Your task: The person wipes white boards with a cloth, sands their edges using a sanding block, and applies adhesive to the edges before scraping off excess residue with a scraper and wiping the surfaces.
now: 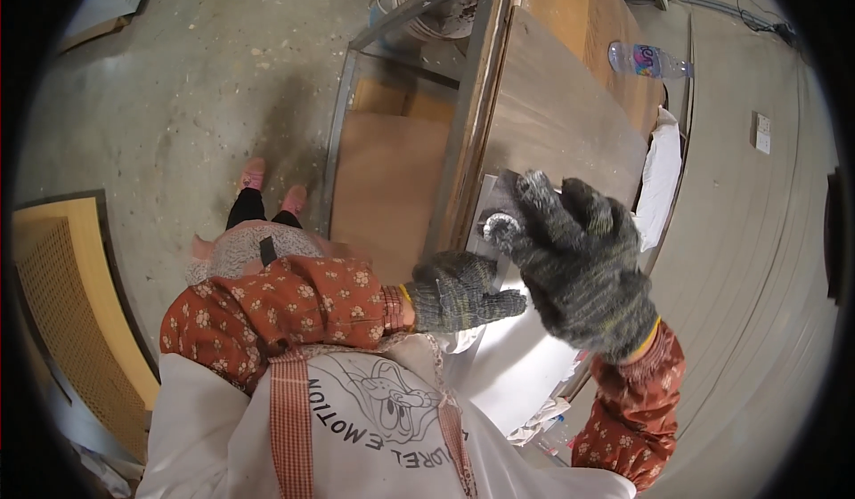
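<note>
Both my hands wear dark grey knitted gloves with yellow cuffs. My left hand [456, 292] is at the left edge of a glossy white panel [512, 361], its thumb laid over the top and its fingers curled at the edge, partly hidden. My right hand [583, 263] is above the panel's far end. Its thumb and fingers, pale at the tips, close around a dark grey flat piece [505, 196], mostly covered by the glove, whose kind I cannot make out. The panel lies on the workbench [561, 107], a wooden top on a metal frame.
A clear plastic bottle [650, 60] lies on the bench's far right side, with white sheeting [659, 174] along its right edge. Brown boards [387, 187] stand inside the frame. A dirty white bucket [445, 9] is beyond. A woven-cane panel [76, 294] is at left.
</note>
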`<state>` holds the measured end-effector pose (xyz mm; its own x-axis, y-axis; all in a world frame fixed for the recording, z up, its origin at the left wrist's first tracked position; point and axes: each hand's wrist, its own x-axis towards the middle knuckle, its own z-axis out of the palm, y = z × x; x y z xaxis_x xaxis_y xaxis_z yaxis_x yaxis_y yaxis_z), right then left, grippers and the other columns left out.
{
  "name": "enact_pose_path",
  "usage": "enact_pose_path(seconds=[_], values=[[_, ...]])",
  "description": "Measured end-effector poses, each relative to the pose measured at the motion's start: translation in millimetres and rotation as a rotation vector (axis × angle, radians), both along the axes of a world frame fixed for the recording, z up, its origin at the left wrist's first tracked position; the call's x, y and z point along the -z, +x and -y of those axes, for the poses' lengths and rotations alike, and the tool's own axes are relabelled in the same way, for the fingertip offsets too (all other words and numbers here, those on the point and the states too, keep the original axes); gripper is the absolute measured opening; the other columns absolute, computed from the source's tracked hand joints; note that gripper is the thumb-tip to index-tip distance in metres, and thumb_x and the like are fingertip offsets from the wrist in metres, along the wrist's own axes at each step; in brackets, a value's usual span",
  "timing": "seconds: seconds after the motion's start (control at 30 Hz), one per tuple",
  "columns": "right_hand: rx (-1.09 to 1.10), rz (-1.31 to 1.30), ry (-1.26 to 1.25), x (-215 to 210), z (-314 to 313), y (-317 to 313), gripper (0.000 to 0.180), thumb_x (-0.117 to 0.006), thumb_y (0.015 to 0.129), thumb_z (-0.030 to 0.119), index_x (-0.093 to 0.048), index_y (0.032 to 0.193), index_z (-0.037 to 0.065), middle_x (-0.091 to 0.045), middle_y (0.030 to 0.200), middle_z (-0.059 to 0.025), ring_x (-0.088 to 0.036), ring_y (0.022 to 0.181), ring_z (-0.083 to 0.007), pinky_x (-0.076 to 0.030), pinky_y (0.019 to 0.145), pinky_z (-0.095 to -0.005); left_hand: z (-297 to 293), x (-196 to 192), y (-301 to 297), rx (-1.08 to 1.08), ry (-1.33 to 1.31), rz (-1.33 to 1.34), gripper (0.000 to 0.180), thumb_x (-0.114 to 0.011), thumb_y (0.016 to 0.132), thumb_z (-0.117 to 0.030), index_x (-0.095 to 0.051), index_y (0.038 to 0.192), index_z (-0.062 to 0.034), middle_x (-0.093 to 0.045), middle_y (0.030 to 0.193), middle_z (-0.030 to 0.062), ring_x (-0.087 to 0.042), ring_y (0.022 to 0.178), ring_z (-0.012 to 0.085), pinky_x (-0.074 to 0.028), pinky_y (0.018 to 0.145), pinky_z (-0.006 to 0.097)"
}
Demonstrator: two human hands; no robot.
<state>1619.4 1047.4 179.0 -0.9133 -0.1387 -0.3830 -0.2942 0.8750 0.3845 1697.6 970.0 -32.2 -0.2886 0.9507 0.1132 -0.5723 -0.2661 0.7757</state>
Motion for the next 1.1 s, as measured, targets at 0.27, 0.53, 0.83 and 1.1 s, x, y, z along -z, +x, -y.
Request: enact_pose_path(seconds=[0.27, 0.53, 0.83, 1.1], values=[[0.207, 0.098, -0.184, 5.1, -2.1, -7.9, 0.031, -0.068, 0.071, 0.020, -0.066, 0.101, 0.014, -0.060, 0.108, -0.0110, -0.057, 0.088, -0.0227, -0.046, 0.077, -0.0337, 20.7, -51.0, -65.2, 0.483, -0.334, -0.584, 0.048, -0.055, 0.085, -0.051, -0.063, 0.100, -0.0061, -0.062, 0.085, 0.0173, -0.060, 0.082, 0.0277, -0.046, 0.073, 0.040], [0.068, 0.358, -0.207, 13.9, -8.2, -57.8, 0.024, -0.062, 0.079, 0.019, -0.065, 0.102, 0.015, -0.062, 0.097, -0.0064, -0.060, 0.089, -0.0180, -0.049, 0.077, -0.0318, 30.1, -29.2, -61.1, 0.148, -0.317, -0.343, 0.071, -0.055, 0.074, -0.069, -0.065, 0.084, 0.0002, -0.061, 0.069, 0.0154, -0.059, 0.064, 0.0299, -0.045, 0.068, 0.045], [0.449, -0.345, -0.312, -69.3, -50.8, 33.2, 0.035, -0.056, 0.084, 0.016, -0.060, 0.118, 0.010, -0.060, 0.116, -0.0106, -0.058, 0.101, -0.0299, -0.045, 0.082, -0.0389, 21.6, -30.3, -183.5, 0.309, -0.089, -0.931, 0.038, -0.055, 0.083, -0.040, -0.060, 0.069, -0.0048, -0.060, 0.062, 0.0068, -0.058, 0.061, 0.0192, -0.045, 0.059, 0.029], [1.283, -1.091, -0.619, -38.1, 31.4, 235.9, 0.039, -0.055, 0.087, 0.011, -0.053, 0.125, 0.003, -0.056, 0.126, -0.0112, -0.046, 0.122, -0.0257, -0.034, 0.102, -0.0355, -27.3, -107.5, -130.6, -0.627, 0.228, -0.983, 0.049, -0.071, 0.072, -0.006, -0.051, 0.116, -0.0040, -0.059, 0.107, 0.0129, -0.057, 0.102, 0.0275, -0.047, 0.087, 0.039]])
